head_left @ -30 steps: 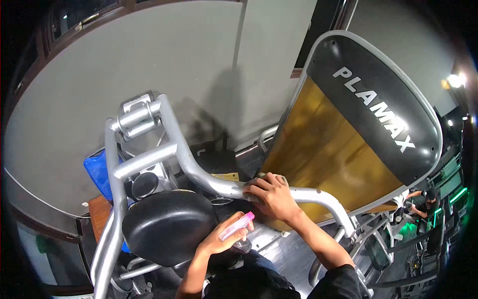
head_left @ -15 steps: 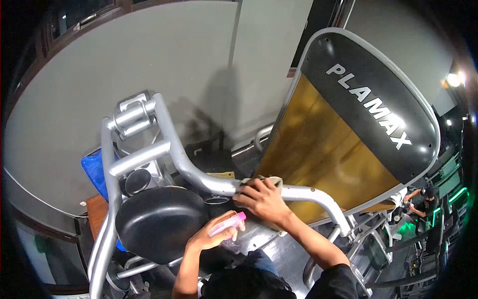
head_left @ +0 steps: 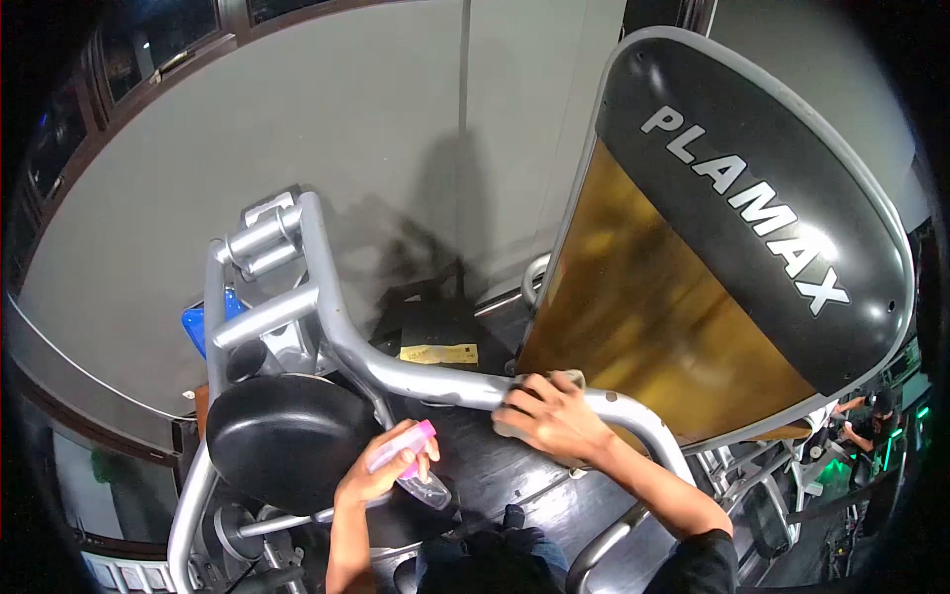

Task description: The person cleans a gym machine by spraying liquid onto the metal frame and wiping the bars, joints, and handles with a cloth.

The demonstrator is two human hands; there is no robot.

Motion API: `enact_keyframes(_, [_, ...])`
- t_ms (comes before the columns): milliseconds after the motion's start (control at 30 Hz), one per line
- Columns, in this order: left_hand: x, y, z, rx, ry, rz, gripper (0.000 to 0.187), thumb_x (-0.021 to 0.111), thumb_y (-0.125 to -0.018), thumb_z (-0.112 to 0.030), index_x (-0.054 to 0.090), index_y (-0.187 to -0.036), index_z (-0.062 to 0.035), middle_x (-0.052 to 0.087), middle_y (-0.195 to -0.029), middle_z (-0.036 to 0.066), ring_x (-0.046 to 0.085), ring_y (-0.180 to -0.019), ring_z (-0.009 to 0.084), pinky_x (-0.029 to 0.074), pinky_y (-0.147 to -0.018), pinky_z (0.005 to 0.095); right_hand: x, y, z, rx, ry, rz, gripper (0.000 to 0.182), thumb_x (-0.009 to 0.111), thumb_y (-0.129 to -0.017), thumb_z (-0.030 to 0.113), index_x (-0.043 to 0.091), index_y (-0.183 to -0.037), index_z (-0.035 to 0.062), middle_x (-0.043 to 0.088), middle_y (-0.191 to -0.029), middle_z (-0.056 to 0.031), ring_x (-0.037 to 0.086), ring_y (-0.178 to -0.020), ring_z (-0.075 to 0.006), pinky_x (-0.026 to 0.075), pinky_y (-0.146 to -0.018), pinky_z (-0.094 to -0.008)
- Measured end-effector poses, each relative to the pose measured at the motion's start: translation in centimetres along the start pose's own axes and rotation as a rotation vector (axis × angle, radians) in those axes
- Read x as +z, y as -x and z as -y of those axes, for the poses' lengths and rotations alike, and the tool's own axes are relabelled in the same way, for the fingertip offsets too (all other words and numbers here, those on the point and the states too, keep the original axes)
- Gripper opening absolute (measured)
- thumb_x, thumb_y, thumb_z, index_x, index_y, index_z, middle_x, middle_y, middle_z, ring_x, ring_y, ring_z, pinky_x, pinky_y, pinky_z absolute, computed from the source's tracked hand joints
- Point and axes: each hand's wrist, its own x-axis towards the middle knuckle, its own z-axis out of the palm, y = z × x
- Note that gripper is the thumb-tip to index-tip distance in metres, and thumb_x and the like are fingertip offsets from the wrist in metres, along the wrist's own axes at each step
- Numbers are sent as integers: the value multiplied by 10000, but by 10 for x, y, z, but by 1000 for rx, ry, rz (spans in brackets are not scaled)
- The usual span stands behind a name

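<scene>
A clear spray bottle with a pink top [head_left: 427, 489] is held in my left hand [head_left: 381, 470], beside the round black pad [head_left: 287, 441]. My right hand [head_left: 554, 419] is wrapped over the silver tube [head_left: 435, 382] of the exercise machine, pressing a light cloth [head_left: 569, 378] against it. Most of the cloth is hidden under my fingers. Behind that hand stands the large machine cover [head_left: 683, 297], gold and black with PLAMAX lettering.
A yellow label [head_left: 438, 353] lies on a dark surface behind the tube. Something blue [head_left: 195, 322] shows behind the left frame. The grey wall [head_left: 297, 109] is at the back. At the far right is another person [head_left: 871, 426] among more equipment.
The view has shifted. My right hand and cloth are a little farther right along the tube. My left hand has moved left and tilted, bringing the bottle's clear lower part into view.
</scene>
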Motion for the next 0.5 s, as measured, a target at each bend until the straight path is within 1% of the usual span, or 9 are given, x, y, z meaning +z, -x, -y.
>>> enact_keyframes(133, [1,0,0,26,-51,-102,602,680,-908,-545,570,-1158,-8,631,-1052,99,643,-850,162,505,-802,305,12,-56,12,70,-175,-185,437,811,-690,252,684,-1108,245,601,-1084,68,543,-1074,-178,471,-865,-376])
enact_keyframes(167, [-4,0,3,33,-62,-66,605,670,-915,-545,568,-1169,-5,631,-1056,102,645,-850,166,511,-805,315,9,-64,11,99,-215,-180,401,817,-686,241,701,-1069,228,629,-1039,48,571,-1033,-195,511,-837,-373])
enact_keyframes(233, [-7,-2,1,16,-83,8,618,650,-926,-550,563,-1190,2,632,-1066,105,650,-856,172,520,-808,337,4,-60,3,137,-298,-173,387,817,-684,238,708,-1055,220,639,-1018,41,582,-1004,-207,530,-821,-374])
enact_keyframes(267, [-5,-2,0,10,-84,-2,618,650,-926,-550,563,-1190,2,632,-1066,105,650,-856,172,520,-808,337,2,-56,1,173,-375,-166,372,817,-683,236,716,-1040,213,648,-996,34,594,-975,-220,549,-806,-376])
enact_keyframes(300, [-3,-2,-2,2,-103,-12,616,648,-927,-549,564,-1189,1,631,-1068,102,649,-857,169,520,-812,337,-6,-46,-5,212,-427,-88,330,814,-689,251,719,-999,194,657,-999,10,610,-1011,-262,564,-840,-410])
enact_keyframes(333, [-1,-3,-5,-4,-124,-24,614,646,-928,-549,565,-1189,1,631,-1070,99,648,-858,166,520,-815,336,-8,-35,-12,215,-428,-72,315,804,-695,254,720,-994,200,667,-1003,5,615,-996,-268,576,-813,-428])
enact_keyframes(400, [-1,-3,-9,-15,-127,-50,617,648,-927,-545,571,-1197,4,635,-1085,96,642,-874,161,517,-834,339,-24,-14,-27,264,-480,16,305,792,-697,263,720,-985,197,677,-980,-5,628,-982,-288,578,-819,-429])
enact_keyframes(467, [-2,-2,-11,-14,-199,30,619,648,-936,-525,567,-1234,11,641,-1096,96,636,-901,158,512,-858,347,-32,2,-43,279,-499,76,282,774,-705,266,721,-972,191,679,-953,-12,642,-970,-300,577,-809,-424])
enact_keyframes(500, [-2,1,-11,-53,-142,9,654,685,-907,-532,579,-1245,17,647,-1099,93,630,-927,156,500,-880,345,-36,4,-50,271,-530,123,274,760,-713,268,721,-965,170,681,-951,-29,651,-971,-309,572,-807,-429])
